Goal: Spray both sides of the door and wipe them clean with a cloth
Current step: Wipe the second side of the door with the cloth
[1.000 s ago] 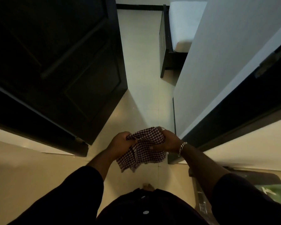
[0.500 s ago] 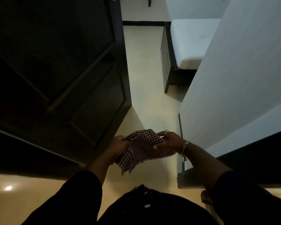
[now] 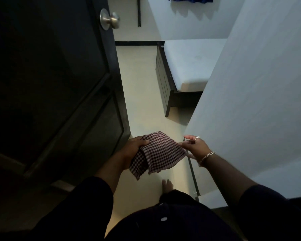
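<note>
A dark panelled door (image 3: 50,75) stands open on my left, with a silver round knob (image 3: 109,19) near its edge at the top. In front of me I hold a red-and-white checked cloth (image 3: 160,150) spread between both hands, low in the doorway. My left hand (image 3: 134,148) grips its left side, fingers curled over the fabric. My right hand (image 3: 196,146) pinches the cloth's right edge, its forefinger stretched out. No spray bottle is in view.
A white wall (image 3: 259,93) rises close on my right. Beyond it a bed (image 3: 189,63) with a white mattress on a dark frame stands on the pale floor (image 3: 139,84). My bare foot (image 3: 167,185) shows below the cloth.
My view has tilted up, bringing the door knob and more of the bed into sight. My hands have drawn apart and opened the cloth out wider.
</note>
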